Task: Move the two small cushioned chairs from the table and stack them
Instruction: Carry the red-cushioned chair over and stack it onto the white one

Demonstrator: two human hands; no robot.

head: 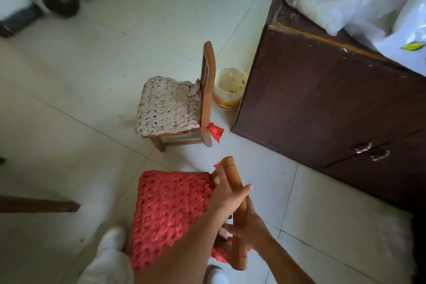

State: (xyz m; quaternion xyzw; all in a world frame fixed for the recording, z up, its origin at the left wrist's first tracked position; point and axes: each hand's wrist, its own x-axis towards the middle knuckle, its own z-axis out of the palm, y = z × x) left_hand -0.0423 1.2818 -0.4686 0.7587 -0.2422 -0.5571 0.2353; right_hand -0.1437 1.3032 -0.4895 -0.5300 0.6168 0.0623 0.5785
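Here, you carry the red-cushioned chair (170, 212) by its wooden backrest, your left hand (227, 193) wrapped over the top rail and your right hand (247, 229) clasping it lower down, probably to steady it for stacking. The beige-cushioned chair (168, 106) stands on the floor ahead. Beside it, a small bucket (228, 90) looks nearly empty, its inside stained.

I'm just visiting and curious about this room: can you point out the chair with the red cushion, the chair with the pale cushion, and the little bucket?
red-cushion chair (170, 210): head view, middle of its knitted cushion.
pale-cushion chair (167, 106): head view, middle of its seat.
bucket (227, 99): head view, its outer wall.
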